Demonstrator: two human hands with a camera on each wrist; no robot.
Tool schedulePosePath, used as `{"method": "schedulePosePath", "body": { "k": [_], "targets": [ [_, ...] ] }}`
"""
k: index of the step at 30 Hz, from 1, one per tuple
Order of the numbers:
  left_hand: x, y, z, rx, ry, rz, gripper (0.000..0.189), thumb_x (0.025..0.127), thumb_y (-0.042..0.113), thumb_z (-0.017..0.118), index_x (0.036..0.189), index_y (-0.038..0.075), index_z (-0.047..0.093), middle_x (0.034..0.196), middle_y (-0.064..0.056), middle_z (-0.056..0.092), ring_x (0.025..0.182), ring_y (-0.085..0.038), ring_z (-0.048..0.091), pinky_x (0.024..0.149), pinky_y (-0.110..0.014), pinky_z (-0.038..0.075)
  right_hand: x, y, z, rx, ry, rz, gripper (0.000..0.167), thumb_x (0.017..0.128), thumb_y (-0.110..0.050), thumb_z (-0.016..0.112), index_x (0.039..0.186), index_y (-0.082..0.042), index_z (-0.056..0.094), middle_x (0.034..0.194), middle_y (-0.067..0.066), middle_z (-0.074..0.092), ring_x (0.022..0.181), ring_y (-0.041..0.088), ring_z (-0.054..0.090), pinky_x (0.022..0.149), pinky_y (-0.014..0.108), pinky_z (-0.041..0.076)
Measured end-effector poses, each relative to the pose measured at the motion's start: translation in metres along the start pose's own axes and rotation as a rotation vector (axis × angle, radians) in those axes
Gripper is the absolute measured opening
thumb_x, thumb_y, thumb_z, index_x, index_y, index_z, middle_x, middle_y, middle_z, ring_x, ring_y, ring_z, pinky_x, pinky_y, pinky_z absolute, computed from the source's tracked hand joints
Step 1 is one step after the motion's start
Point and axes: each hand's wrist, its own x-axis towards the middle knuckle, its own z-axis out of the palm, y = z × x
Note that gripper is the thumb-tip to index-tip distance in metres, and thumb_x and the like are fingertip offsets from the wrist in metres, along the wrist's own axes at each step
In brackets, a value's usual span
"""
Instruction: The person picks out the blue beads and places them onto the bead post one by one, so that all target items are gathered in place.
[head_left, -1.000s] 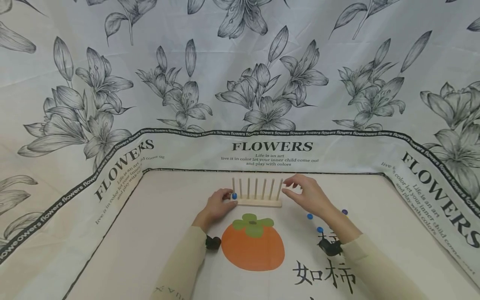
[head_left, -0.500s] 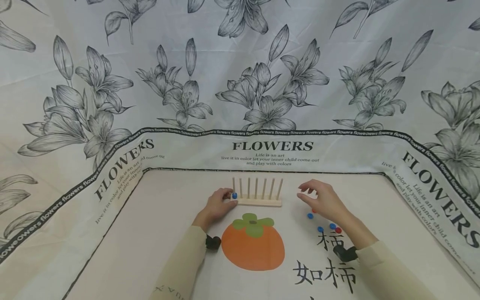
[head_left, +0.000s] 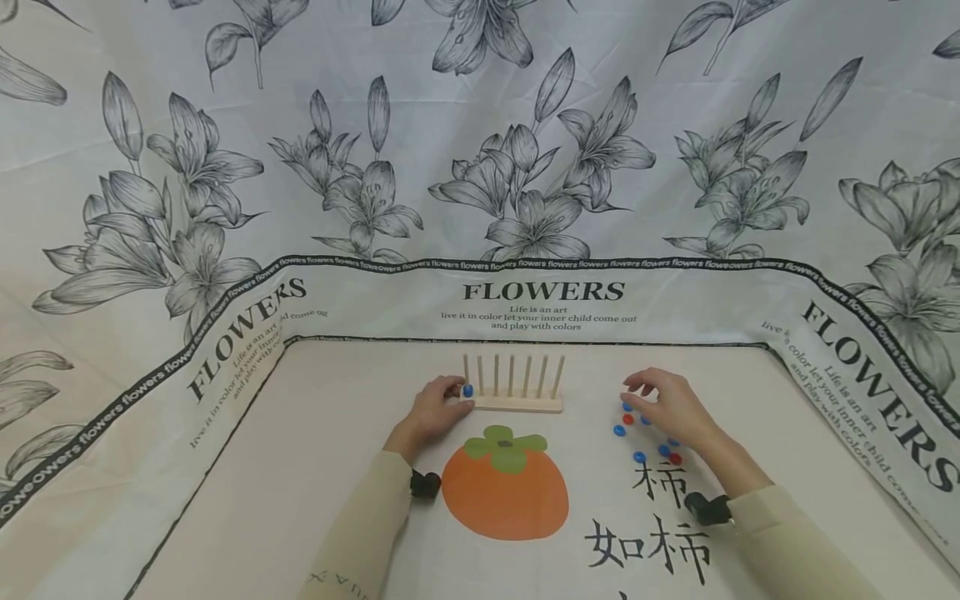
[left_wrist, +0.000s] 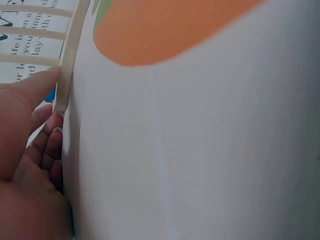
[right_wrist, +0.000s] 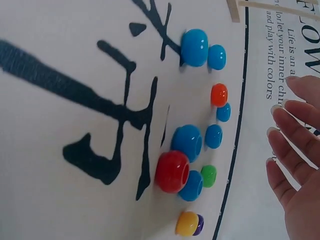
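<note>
Here, we saw the left hand (head_left: 433, 408) pinching one end of the wooden peg rack (head_left: 525, 405) between thumb and fingers, the rack reaching rightward from that grip. A blue bead (head_left: 468, 390) sat at the foot of the peg nearest those fingers. We saw the right hand (head_left: 667, 405) hang with thumb and fingertips spread, holding nothing, just above loose beads (head_left: 664, 451); the persimmon print (head_left: 506, 496) lay nearer us than either grip.
</note>
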Motion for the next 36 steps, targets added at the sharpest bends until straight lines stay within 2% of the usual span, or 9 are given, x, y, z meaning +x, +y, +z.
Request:
{"method": "schedulePosePath", "body": {
  "k": [6,9,15,22,28,36],
  "targets": [
    [-0.001,0.001,-0.002,-0.005,-0.005,0.003,0.049,0.096,0.025,0.071,0.140,0.007,0.058,0.118,-0.007,0.063,0.116,-0.027,0.056,0.107,-0.050,0.044,0.000,0.016,0.003,0.005,-0.059,0.103,0.032,0.096,-0.019,0.072,0.121,0.001,0.067,0.109,0.014,0.069,0.097,0.029,0.060,0.076,0.038,0.049],
    [0.000,0.000,-0.001,-0.007,-0.003,-0.002,0.049,0.096,0.025,0.071,0.140,0.008,0.059,0.118,-0.006,0.063,0.117,-0.027,0.055,0.108,-0.049,0.044,0.001,0.021,0.005,0.010,-0.085,0.129,0.032,0.096,-0.019,0.071,0.121,0.001,0.067,0.107,0.013,0.068,0.095,0.027,0.061,0.075,0.036,0.050],
    [0.001,0.001,-0.002,-0.007,-0.001,-0.005,0.048,0.096,0.025,0.072,0.140,0.008,0.059,0.117,-0.006,0.063,0.116,-0.027,0.055,0.108,-0.049,0.044,0.003,0.029,0.011,0.017,-0.116,0.145,0.031,0.095,-0.018,0.072,0.119,0.001,0.069,0.101,0.010,0.068,0.091,0.024,0.060,0.073,0.034,0.050],
    [0.000,0.001,-0.002,-0.002,0.012,0.009,0.048,0.096,0.025,0.071,0.138,0.006,0.060,0.117,-0.008,0.062,0.113,-0.028,0.056,0.105,-0.051,0.045,0.009,0.032,0.016,0.000,-0.148,0.173,0.031,0.094,-0.020,0.071,0.118,0.001,0.070,0.099,0.007,0.068,0.090,0.023,0.059,0.078,0.038,0.051],
    [-0.001,0.001,-0.001,-0.006,0.011,0.007,0.047,0.096,0.025,0.072,0.137,0.006,0.060,0.117,-0.009,0.063,0.114,-0.029,0.057,0.105,-0.051,0.045,0.010,0.033,0.016,0.001,-0.157,0.161,0.029,0.093,-0.017,0.072,0.116,0.001,0.070,0.095,0.006,0.067,0.087,0.022,0.058,0.075,0.035,0.049],
    [0.000,0.001,-0.001,-0.002,0.003,0.013,0.048,0.095,0.025,0.073,0.137,0.006,0.061,0.117,-0.009,0.064,0.114,-0.028,0.057,0.106,-0.051,0.045,0.010,0.033,0.016,-0.006,-0.168,0.163,0.025,0.093,-0.017,0.073,0.112,0.000,0.072,0.097,0.007,0.069,0.089,0.023,0.058,0.076,0.038,0.048]
  ]
}}
